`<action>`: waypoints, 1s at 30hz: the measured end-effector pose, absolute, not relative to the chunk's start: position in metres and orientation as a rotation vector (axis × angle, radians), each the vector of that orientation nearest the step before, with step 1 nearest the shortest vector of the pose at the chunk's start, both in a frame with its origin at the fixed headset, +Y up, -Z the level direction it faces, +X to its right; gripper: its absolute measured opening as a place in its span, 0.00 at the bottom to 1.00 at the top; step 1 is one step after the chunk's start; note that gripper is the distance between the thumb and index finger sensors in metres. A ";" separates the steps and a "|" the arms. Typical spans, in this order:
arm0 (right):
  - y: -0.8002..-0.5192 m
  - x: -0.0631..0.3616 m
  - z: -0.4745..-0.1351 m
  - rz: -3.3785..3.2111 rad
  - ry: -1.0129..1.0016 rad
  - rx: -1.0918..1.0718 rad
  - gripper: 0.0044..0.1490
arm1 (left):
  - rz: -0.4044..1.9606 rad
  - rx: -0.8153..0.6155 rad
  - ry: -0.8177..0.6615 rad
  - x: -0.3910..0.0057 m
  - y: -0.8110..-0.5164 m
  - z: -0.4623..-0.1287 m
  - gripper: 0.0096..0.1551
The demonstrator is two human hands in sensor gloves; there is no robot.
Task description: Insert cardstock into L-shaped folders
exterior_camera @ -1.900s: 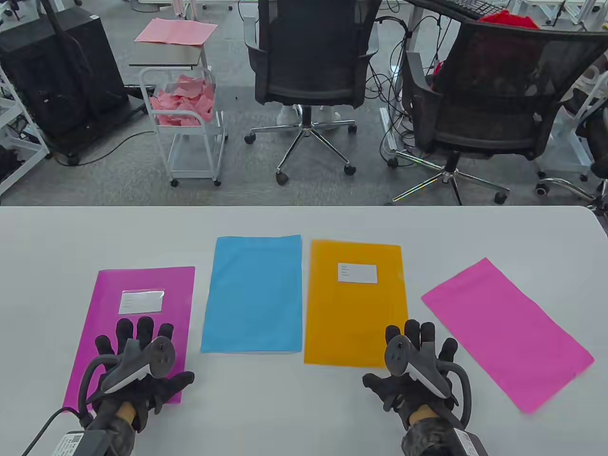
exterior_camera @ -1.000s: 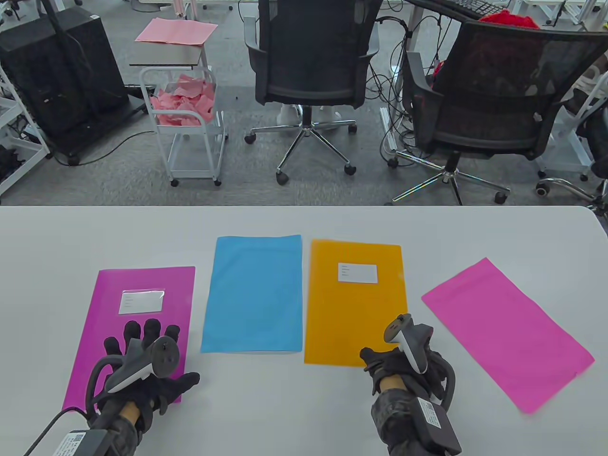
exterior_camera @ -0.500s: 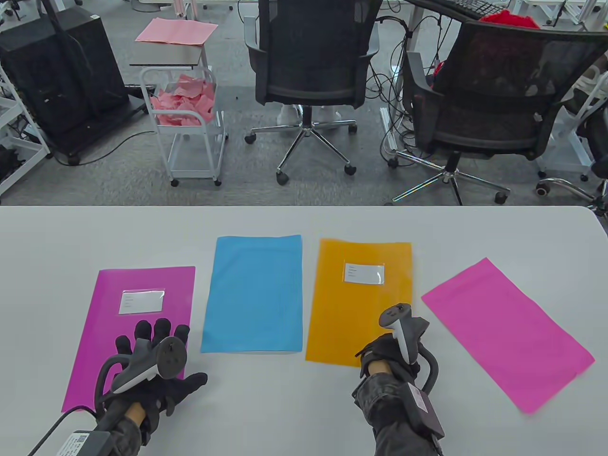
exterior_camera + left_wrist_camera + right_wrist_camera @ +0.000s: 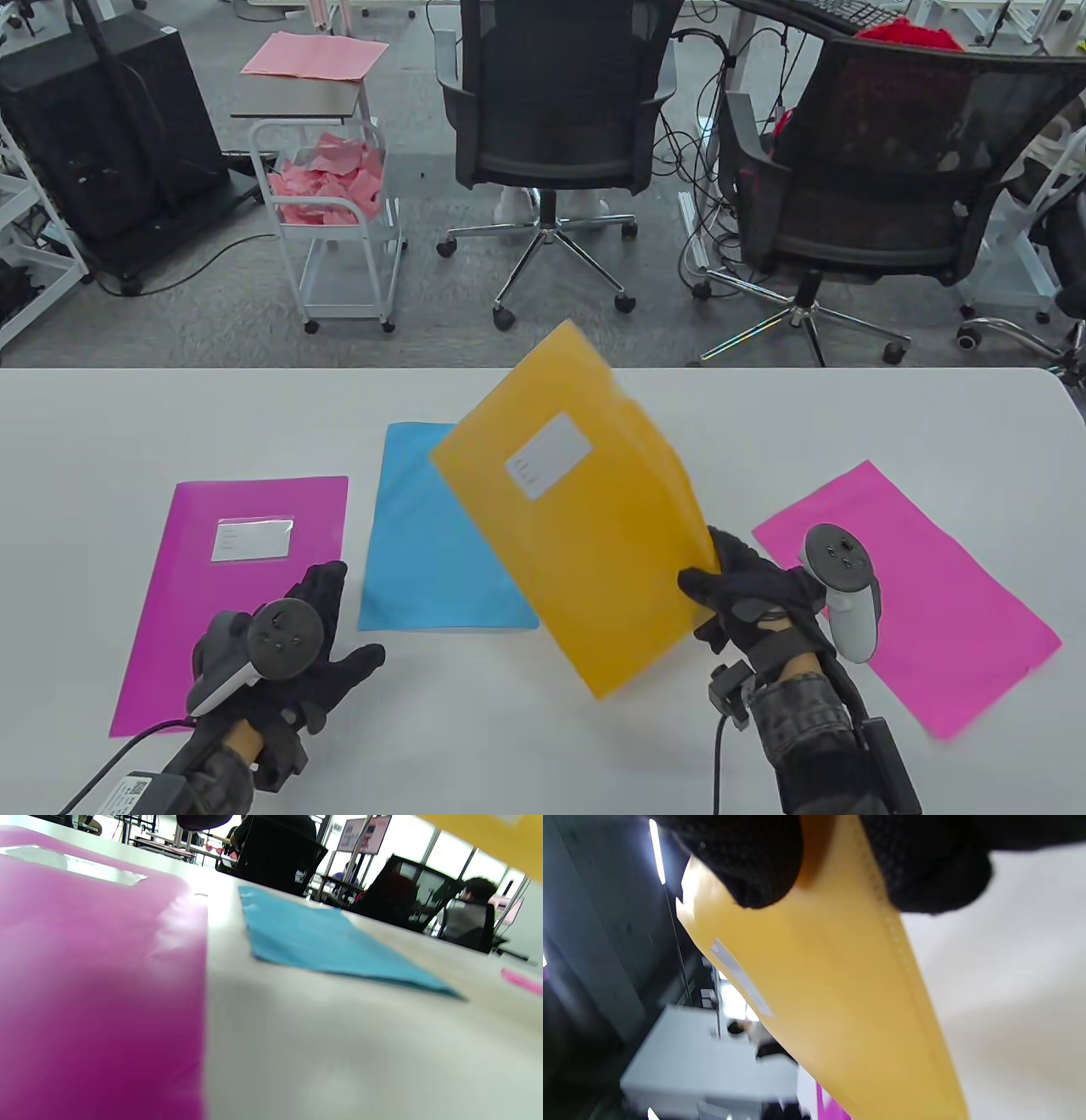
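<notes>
My right hand (image 4: 734, 586) pinches the right edge of the orange L-shaped folder (image 4: 577, 509) and holds it lifted and tilted above the table, its white label facing up; the right wrist view shows my fingers (image 4: 755, 861) closed on the folder (image 4: 831, 993). The blue cardstock (image 4: 424, 543) lies flat, partly hidden behind the orange folder. The magenta folder (image 4: 229, 586) lies at the left, and my left hand (image 4: 314, 645), fingers spread, hovers over its near right corner, holding nothing. Pink cardstock (image 4: 916, 586) lies at the right.
The white table (image 4: 543, 747) has bare surface in front of the sheets. In the left wrist view the magenta folder (image 4: 85, 984) and blue cardstock (image 4: 322, 942) lie close by. Two office chairs (image 4: 551, 127) stand beyond the far edge.
My right hand has gripped the orange folder at its edge and lifted it off the table, swinging it up and leftward over the blue sheet. My left hand has turned and shifted slightly right.
</notes>
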State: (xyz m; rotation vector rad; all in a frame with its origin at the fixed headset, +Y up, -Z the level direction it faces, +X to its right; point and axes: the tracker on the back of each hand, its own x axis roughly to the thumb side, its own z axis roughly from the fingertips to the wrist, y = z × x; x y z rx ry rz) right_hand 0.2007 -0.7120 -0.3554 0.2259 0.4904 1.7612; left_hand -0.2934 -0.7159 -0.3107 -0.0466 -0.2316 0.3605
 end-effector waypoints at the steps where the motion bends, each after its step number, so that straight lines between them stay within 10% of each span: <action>1: -0.720 0.194 -0.353 1.763 0.596 0.273 0.40 | 0.421 -0.016 -0.241 -0.292 -0.710 -0.309 0.63; 12: -0.759 0.157 -0.340 1.990 1.014 0.261 0.37 | 0.418 -0.068 -0.313 -0.240 -0.700 -0.320 0.56; 21: -0.771 0.167 -0.345 1.871 0.983 0.209 0.36 | -0.031 0.297 -0.498 -0.217 -0.699 -0.294 0.39; 26: -0.771 0.166 -0.342 1.890 1.044 0.203 0.35 | -0.024 0.247 -0.426 -0.215 -0.699 -0.298 0.64; 30: -0.771 0.159 -0.339 1.927 1.080 0.227 0.34 | 0.104 0.088 -0.412 -0.219 -0.700 -0.302 0.61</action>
